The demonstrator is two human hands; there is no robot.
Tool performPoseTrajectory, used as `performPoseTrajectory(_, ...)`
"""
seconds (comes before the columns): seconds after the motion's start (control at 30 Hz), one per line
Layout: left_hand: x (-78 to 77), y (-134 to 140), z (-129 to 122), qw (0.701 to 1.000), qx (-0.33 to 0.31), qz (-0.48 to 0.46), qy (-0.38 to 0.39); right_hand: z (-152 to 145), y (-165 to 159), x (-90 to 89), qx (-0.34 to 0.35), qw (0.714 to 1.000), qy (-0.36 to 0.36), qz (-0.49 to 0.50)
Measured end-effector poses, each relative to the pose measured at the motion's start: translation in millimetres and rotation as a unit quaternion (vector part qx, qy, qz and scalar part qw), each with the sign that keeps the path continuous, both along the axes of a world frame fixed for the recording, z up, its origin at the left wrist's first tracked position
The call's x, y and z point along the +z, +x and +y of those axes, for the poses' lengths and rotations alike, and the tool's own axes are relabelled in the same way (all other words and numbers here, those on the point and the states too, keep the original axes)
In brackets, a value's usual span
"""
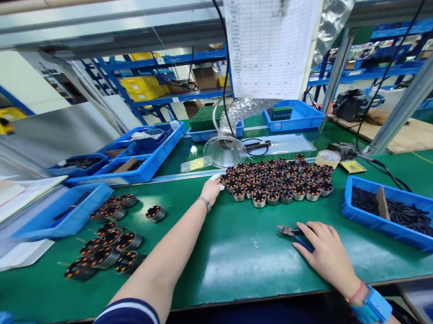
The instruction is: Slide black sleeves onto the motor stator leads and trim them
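My left hand (212, 190), with white covers on its fingertips, reaches to the left end of a dense group of round motor stators (274, 181). Its thumb and finger pinch the stator (224, 179) at that end. These stators stand upright, with copper windings around dark cores. My right hand (324, 251) rests on the green table, its thumb and fingers around the dark blue handles of a pair of cutting pliers (287, 230). The pliers' metal jaws point left. A second, looser group of stators (104, 256) stands at the left, with one stator (156, 213) apart from it.
Blue trays (69, 226) line the left side. Another blue bin (391, 231) at the right holds black strips. Behind the stators are a clear fume funnel (224, 152), a tape roll (327, 158) and a hanging sheet (269, 43). Small white scraps (254, 243) lie mid-table.
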State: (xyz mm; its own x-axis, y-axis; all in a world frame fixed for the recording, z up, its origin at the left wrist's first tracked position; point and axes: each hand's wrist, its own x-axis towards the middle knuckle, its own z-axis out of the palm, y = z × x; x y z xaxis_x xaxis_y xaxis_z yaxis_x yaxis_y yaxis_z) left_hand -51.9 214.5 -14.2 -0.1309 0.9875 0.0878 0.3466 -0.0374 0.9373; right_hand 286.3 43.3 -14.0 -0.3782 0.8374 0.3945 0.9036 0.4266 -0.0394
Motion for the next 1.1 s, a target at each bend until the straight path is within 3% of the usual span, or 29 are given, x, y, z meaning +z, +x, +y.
performPoseTrajectory(0.1,6.0,-5,-23,0.995,-0.008,0.097,0.005,2,4,-6.1,0.007,1.000,0.014,0.004)
performPoseTrajectory(0.2,22.8,-22,-56,0.975,-0.005,0.221,0.013,7,11,-15.5,-0.001,1.000,0.028,0.007)
performPoseTrajectory(0.3,47.8,-58,-92,0.937,0.036,0.347,0.014,12,16,-23.8,-0.007,0.999,0.031,0.005)
performPoseTrajectory(0.4,66.3,-103,-118,0.884,0.124,0.450,-0.017,16,16,-27.4,-0.011,0.999,0.039,0.005)
performPoseTrajectory(0.47,68.2,-128,-128,0.851,0.167,0.497,-0.043,16,13,-26.3,-0.014,0.999,0.042,0.004)
performPoseTrajectory(0.57,58.3,-144,-133,0.823,0.176,0.536,-0.059,12,8,-17.2,-0.003,0.999,0.040,0.003)
performPoseTrajectory(0.67,46.8,-146,-133,0.816,0.163,0.553,-0.042,11,14,2.7,0.028,0.998,0.040,0.027)
performPoseTrajectory(0.73,42.4,-150,-131,0.818,0.151,0.554,-0.032,17,30,21.7,0.012,0.998,0.049,0.042)
performPoseTrajectory(0.8,40.2,-153,-129,0.815,0.140,0.562,-0.031,28,57,43.0,-0.051,0.996,0.063,0.043)
performPoseTrajectory(0.83,39.7,-153,-130,0.798,0.120,0.590,-0.039,36,73,52.9,-0.098,0.993,0.056,0.031)
performPoseTrajectory(0.9,39.0,-146,-135,0.769,0.064,0.636,-0.033,52,104,68.2,-0.177,0.984,-0.020,-0.030)
performPoseTrajectory(0.97,37.4,-130,-147,0.759,0.010,0.651,0.012,69,128,75.3,-0.189,0.978,-0.068,-0.059)
performPoseTrajectory(1.1,30.7,-86,-179,0.820,-0.086,0.551,0.127,95,144,69.8,-0.169,0.971,-0.133,-0.100)
